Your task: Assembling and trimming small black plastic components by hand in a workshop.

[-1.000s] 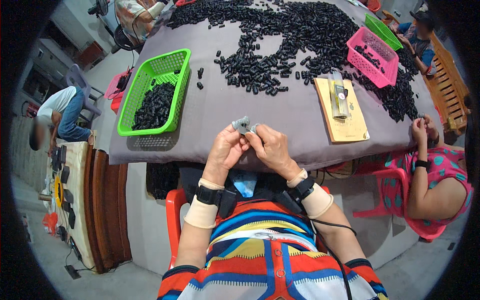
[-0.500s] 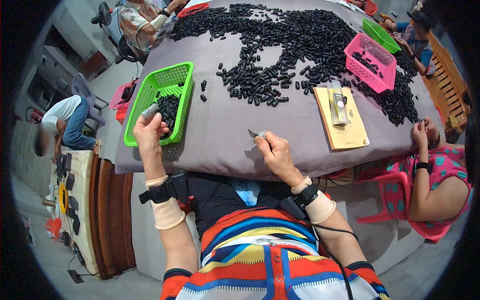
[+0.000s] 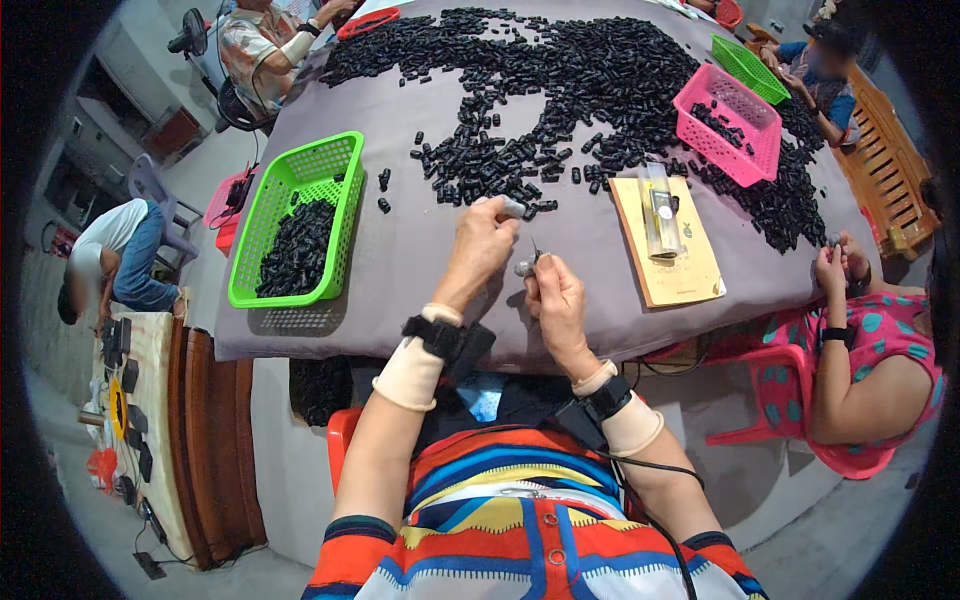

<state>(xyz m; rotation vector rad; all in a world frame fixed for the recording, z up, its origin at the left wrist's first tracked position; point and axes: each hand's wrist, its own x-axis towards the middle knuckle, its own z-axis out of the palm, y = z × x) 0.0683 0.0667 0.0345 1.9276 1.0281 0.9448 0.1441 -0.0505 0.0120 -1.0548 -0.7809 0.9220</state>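
- Left hand (image 3: pixel 482 238): narrowed, at near edge of black pieces (image 3: pixel 625 85) heaped on table (image 3: pixel 410 270); cannot tell whether holding one.
- Right hand (image 3: pixel 556 302): closed on small blade (image 3: pixel 535 245).
- Green basket (image 3: pixel 349 210), left: more black pieces inside.

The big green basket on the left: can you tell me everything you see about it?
The green basket is bright, rectangular and open-topped, plastic-looking, with many small holes in its walls. It sits upright on the grey tablecloth, near the edge. Small black pieces are heaped inside, mostly toward its near end. Nothing else is seen touching it.
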